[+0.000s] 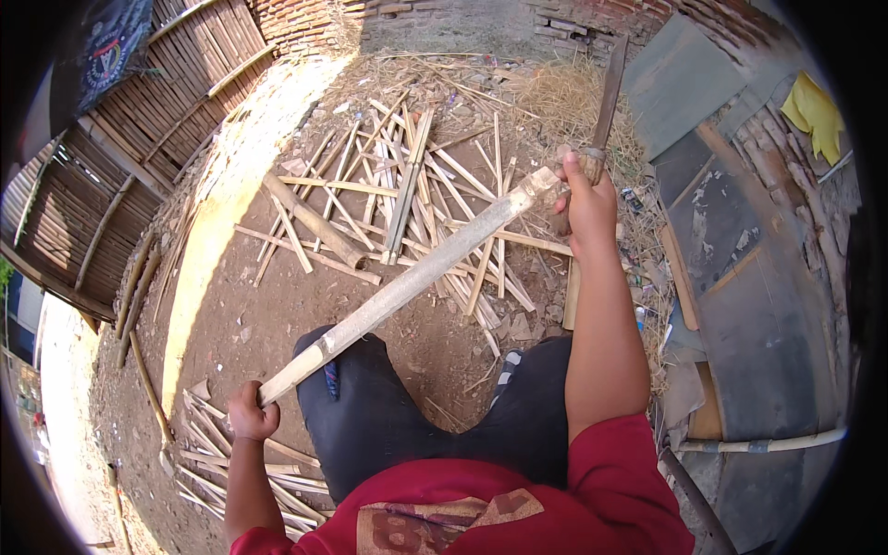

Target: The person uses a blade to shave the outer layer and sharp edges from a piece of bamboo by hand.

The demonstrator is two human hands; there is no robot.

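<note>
A long pale bamboo piece [416,273] slants across in front of me, above my knees, from lower left to upper right. My left hand [252,412] is closed around its lower end. At the upper end, my right hand [590,205] is closed on the wooden handle of a machete [610,102], whose dark blade points up and away from me. The bamboo's far end meets the right hand's fingers by the handle; whether they also grip it, I cannot tell.
Split bamboo strips [407,185] lie heaped on the dirt ahead, beside a round bamboo length [314,222]. More strips [250,462] lie at lower left. Dark flat boards [731,231] and a yellow cloth [814,116] are on the right. A bamboo wall [176,83] stands left.
</note>
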